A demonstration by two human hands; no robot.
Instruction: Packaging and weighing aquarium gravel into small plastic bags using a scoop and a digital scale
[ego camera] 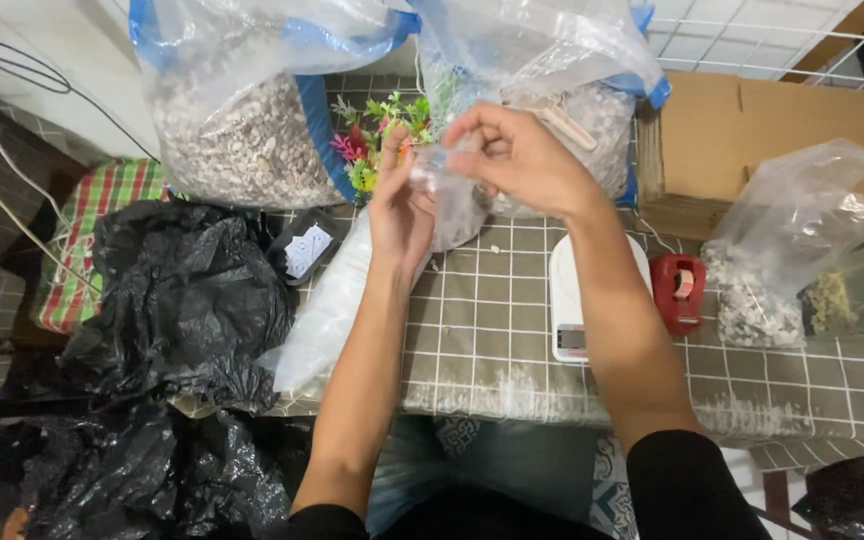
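My left hand [399,205] and my right hand [512,155] are raised over the tiled table [472,330], both pinching the top of a small clear plastic bag [455,205] that hangs between them with pale gravel in its bottom. Behind my hands stand two big clear bags of gravel, one at the left [242,130] and one at the right [592,110]. A white kitchen scale [569,300] lies under my right forearm.
Black plastic bags [187,300] are heaped at the left. A stack of clear bags [327,310] lies by my left arm. A red tape dispenser [679,290], another gravel bag [772,260], a cardboard box [772,140] and plastic plants [377,140] surround the work spot.
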